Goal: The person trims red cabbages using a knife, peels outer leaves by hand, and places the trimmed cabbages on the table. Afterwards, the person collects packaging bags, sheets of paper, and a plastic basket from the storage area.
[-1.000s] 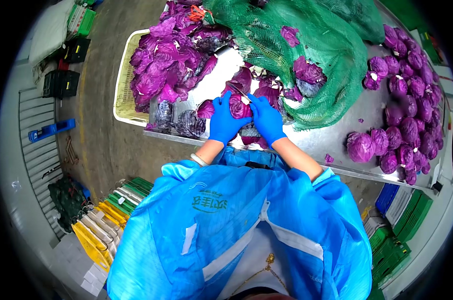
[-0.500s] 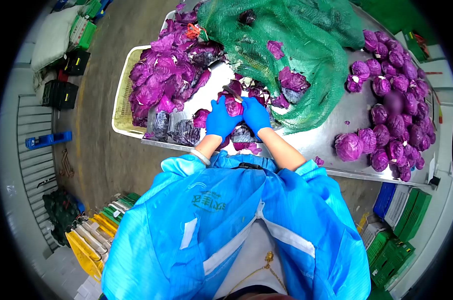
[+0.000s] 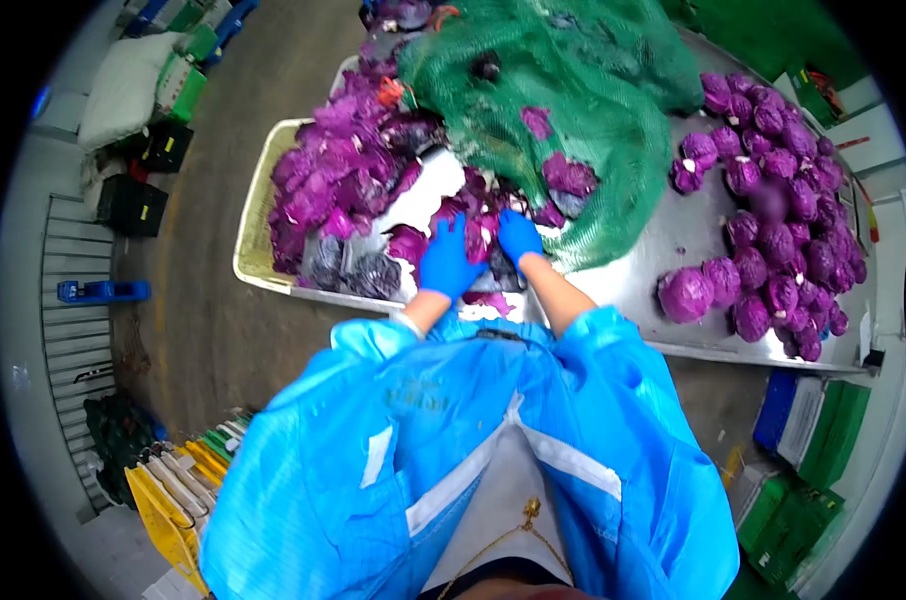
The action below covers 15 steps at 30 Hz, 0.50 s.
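Note:
Both hands wear blue gloves over the near edge of a metal table (image 3: 628,290). My left hand (image 3: 448,262) has its fingers apart beside a purple cabbage (image 3: 479,238). On the cabbage's other side is my right hand (image 3: 517,236), its fingers partly hidden among dark leaves; what it holds cannot be made out. Loose purple leaves (image 3: 338,165) are heaped to the left, over a pale yellow crate (image 3: 257,226). A green mesh bag (image 3: 613,130) lies beyond and right of my hands, with some leaves on it.
Many trimmed purple cabbages (image 3: 776,242) are piled on the table's right part. Green crates (image 3: 795,520) stand below at the right, yellow crates (image 3: 169,510) at the lower left. A white sack (image 3: 128,88) and black crates (image 3: 131,204) are at the upper left.
My left hand has opened and let go of the cabbage. My right hand has moved slightly right; the knife seen between the hands no longer shows. The view has shifted a little.

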Each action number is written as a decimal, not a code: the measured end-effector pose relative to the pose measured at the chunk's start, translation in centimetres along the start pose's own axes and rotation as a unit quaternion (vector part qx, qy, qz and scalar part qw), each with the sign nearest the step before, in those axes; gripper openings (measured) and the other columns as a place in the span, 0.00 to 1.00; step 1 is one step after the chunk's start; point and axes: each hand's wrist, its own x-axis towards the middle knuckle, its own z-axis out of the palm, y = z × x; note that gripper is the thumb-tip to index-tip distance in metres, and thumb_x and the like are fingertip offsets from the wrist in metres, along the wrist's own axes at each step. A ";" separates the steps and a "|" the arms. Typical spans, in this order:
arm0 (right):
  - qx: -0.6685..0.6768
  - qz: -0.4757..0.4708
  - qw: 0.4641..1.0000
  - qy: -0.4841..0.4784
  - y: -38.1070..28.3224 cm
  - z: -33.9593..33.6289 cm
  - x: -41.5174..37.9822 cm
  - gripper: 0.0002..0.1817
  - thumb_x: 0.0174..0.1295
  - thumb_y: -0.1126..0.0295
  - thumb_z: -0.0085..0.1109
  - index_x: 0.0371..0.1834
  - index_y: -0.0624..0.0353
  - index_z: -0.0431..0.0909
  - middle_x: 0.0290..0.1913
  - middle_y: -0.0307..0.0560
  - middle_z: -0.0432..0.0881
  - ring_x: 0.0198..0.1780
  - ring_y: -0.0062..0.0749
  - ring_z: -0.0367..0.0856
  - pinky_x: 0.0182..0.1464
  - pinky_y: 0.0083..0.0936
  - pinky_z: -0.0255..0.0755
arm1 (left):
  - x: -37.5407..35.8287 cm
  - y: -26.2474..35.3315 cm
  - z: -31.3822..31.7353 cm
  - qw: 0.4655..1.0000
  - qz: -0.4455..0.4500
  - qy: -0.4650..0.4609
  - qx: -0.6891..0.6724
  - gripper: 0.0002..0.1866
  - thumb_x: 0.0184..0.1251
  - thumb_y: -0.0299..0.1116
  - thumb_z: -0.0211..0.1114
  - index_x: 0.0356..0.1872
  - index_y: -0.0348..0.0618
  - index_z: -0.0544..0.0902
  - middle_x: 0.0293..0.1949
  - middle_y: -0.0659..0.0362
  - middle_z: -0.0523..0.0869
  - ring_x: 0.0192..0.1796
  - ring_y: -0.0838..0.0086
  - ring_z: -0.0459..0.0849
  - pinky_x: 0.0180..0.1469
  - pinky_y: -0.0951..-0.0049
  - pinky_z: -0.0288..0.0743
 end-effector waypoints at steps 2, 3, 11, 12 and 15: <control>0.095 -0.103 0.988 0.073 0.4 2.0 0.0 0.20 0.68 0.56 0.53 0.53 0.60 0.78 0.51 0.63 0.81 0.52 0.59 0.80 0.52 0.45 0.73 | -0.6 -2.8 0.0 0.997 -0.008 0.033 -0.074 0.58 0.41 0.49 0.81 0.75 0.51 0.57 0.69 0.42 0.62 0.62 0.44 0.75 0.58 0.52 0.76; 0.136 -0.107 0.983 0.056 -0.4 1.6 -1.5 0.22 0.65 0.54 0.57 0.53 0.61 0.77 0.50 0.62 0.82 0.51 0.54 0.81 0.52 0.43 0.73 | -0.8 -4.2 -0.2 0.993 0.013 0.024 -0.113 0.58 0.40 0.49 0.82 0.75 0.52 0.56 0.69 0.43 0.63 0.63 0.44 0.74 0.60 0.52 0.75; 0.241 -0.021 0.970 0.010 -1.5 1.8 -2.0 0.13 0.53 0.66 0.64 0.37 0.64 0.84 0.29 0.53 0.84 0.32 0.41 0.84 0.37 0.36 0.75 | -1.1 -9.3 -0.4 0.941 0.085 -0.028 -0.327 0.58 0.38 0.37 0.84 0.75 0.52 0.59 0.69 0.48 0.65 0.71 0.54 0.65 0.72 0.58 0.63; 0.180 -0.072 0.981 0.031 -2.9 1.3 -2.8 0.15 0.52 0.65 0.64 0.37 0.64 0.84 0.32 0.57 0.86 0.34 0.47 0.85 0.39 0.38 0.76 | -1.2 -9.6 -0.2 0.928 0.052 -0.033 -0.367 0.59 0.38 0.36 0.84 0.76 0.51 0.59 0.69 0.48 0.65 0.71 0.55 0.65 0.72 0.59 0.63; 0.196 -0.162 0.967 0.001 -4.5 1.0 -5.0 0.17 0.53 0.62 0.65 0.42 0.62 0.84 0.38 0.59 0.85 0.38 0.51 0.85 0.41 0.40 0.76 | -1.3 -9.7 0.2 0.898 -0.094 -0.004 -0.429 0.51 0.55 0.40 0.77 0.75 0.39 0.55 0.70 0.48 0.66 0.71 0.64 0.66 0.72 0.65 0.63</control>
